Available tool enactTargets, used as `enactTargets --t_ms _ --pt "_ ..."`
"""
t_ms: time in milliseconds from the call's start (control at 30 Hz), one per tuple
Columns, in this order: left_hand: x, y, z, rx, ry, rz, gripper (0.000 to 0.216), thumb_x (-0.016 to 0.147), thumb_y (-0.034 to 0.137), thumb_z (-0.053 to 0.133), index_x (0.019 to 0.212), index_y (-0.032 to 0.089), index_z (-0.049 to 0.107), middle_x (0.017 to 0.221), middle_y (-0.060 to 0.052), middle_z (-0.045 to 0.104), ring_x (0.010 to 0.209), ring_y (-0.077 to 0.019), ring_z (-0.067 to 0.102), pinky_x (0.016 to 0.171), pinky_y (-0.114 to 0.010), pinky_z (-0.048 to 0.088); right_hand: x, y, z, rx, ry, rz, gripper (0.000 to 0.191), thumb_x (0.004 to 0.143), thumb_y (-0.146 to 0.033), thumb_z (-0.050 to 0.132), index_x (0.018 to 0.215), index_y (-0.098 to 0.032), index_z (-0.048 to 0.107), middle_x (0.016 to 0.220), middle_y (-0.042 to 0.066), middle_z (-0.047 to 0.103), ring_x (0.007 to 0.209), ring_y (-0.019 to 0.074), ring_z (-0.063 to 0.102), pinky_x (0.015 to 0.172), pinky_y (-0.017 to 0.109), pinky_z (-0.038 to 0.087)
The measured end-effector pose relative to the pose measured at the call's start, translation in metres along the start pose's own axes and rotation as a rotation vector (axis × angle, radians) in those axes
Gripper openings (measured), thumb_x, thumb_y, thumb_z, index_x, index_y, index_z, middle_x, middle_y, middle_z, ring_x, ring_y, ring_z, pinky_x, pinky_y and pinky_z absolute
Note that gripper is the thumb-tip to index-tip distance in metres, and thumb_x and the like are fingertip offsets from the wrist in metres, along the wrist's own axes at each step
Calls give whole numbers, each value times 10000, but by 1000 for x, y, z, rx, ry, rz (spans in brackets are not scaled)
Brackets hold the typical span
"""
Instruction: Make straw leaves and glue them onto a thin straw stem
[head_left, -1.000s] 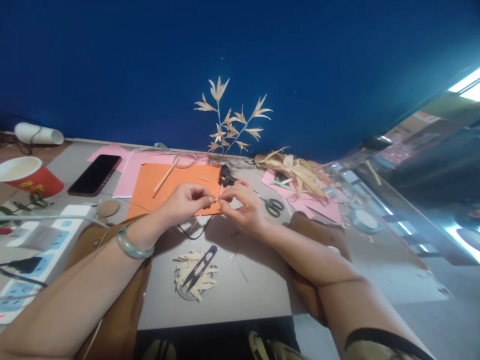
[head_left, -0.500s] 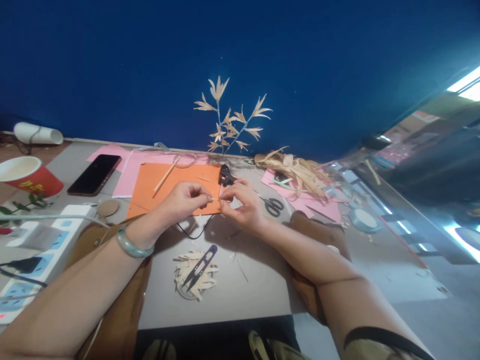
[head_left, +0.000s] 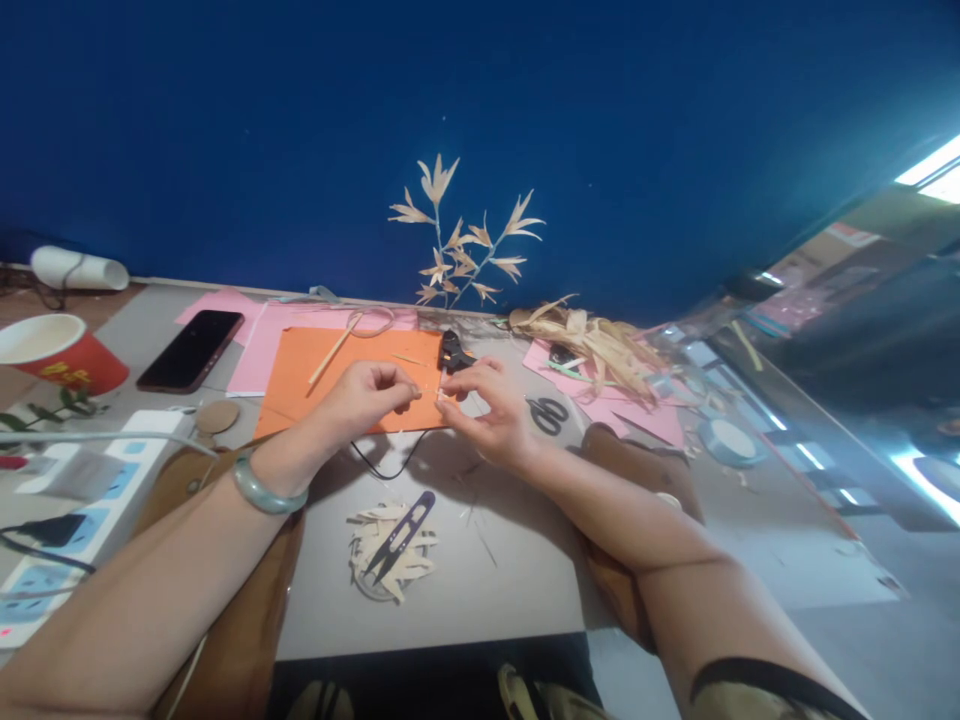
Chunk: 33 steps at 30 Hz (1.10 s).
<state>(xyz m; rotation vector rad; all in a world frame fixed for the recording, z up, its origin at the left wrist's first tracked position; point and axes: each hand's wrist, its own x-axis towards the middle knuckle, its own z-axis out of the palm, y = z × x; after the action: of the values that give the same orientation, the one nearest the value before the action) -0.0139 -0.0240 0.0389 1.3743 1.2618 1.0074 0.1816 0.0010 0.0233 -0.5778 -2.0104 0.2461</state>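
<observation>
Nearest to me, a small round dish [head_left: 363,578] sat on the grey table [head_left: 480,590], heaped with cut straw leaves [head_left: 375,520], and a pair of thread snips [head_left: 401,535] lay across the heap. A thin black wire [head_left: 390,466] curled on the table just beyond it. Above that wire I held a straw sliver [head_left: 429,397] between my two hands: my left hand [head_left: 367,395], with a green bangle [head_left: 266,490] on the wrist, had thumb and forefinger pinched together on one end, and my right hand [head_left: 487,410] pinched the other end the same way, its other fingers spread loose. The sliver hung over the near edge of an orange paper sheet [head_left: 337,370], on which a wooden stick [head_left: 330,355] lay. Black pliers [head_left: 452,350] rested just behind my right fingers, and black scissors [head_left: 547,413] lay just to their right. To my left were a power strip [head_left: 90,480], a round wooden disc [head_left: 216,415], a dark phone [head_left: 190,348] and a red paper cup [head_left: 56,350]; I could not tell what the cup held. Pink paper [head_left: 259,345] showed behind the orange sheet, a pile of dried husks [head_left: 592,345] lay further right with a tape roll [head_left: 726,440] beyond it, and a straw-leaf branch [head_left: 461,240] stood against the blue wall [head_left: 225,150].
</observation>
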Motion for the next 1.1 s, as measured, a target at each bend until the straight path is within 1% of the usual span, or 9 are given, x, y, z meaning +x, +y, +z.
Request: enactTargets --t_ms 133,200,300,433,600,733,800,933,1100 --pt "0 0 1 27 3 15 178 675 302 650 590 153 605 563 15 571 565 -101 487 569 -241 379 0 0 0 12 -1 -23 50 838 -172 601 801 -205 595 719 -2 676 636 132 610 797 383 417" --pt "0 0 1 39 8 17 176 665 295 641 571 155 590 550 15 561 554 -100 477 558 -240 374 0 0 0 8 -3 -24 47 813 -195 641 829 -206 598 718 -4 670 622 131 600 796 385 418" --pt "0 1 1 47 16 16 169 656 290 626 562 157 582 543 13 558 546 -101 470 549 -239 371 0 -1 1 -2 -35 -22 163 775 -260 711 888 -208 605 737 -4 675 617 132 594 802 389 418" --pt "-1 1 1 48 16 8 180 659 303 624 559 161 575 540 16 552 543 -101 465 538 -236 364 -2 -1 0 -10 -51 -1 36 844 -233 636 849 -214 606 736 1 678 651 139 612 826 395 413" --pt "0 3 2 54 22 -13 161 649 290 617 556 162 590 536 14 562 551 -110 494 568 -245 394 -1 0 0 28 -57 18 62 873 -204 579 812 -205 594 738 8 680 657 142 611 821 398 416" --pt "1 4 3 -37 -46 -1 234 722 353 574 682 149 679 670 -29 661 694 -153 593 702 -275 455 0 -1 1 61 -106 35 74 880 -221 596 813 -204 624 737 11 686 676 143 602 798 378 421" --pt "1 3 3 -47 -112 6 279 747 395 577 682 146 686 693 -42 675 728 -162 602 732 -281 457 0 -1 1 64 -125 30 73 875 -237 618 813 -207 639 729 11 684 681 144 595 781 368 421" --pt "0 0 1 -19 -190 -20 304 715 439 660 661 140 668 694 -44 662 699 -154 582 680 -268 438 -1 -1 3 73 -109 20 59 860 -245 651 812 -210 652 695 -1 667 670 141 583 767 360 416" --pt "-1 0 -2 -18 -195 -75 313 710 452 687 691 141 651 694 -25 627 653 -129 539 622 -248 411 0 -3 1 71 -98 66 88 857 -254 654 787 -205 634 701 2 668 679 145 581 777 361 414"
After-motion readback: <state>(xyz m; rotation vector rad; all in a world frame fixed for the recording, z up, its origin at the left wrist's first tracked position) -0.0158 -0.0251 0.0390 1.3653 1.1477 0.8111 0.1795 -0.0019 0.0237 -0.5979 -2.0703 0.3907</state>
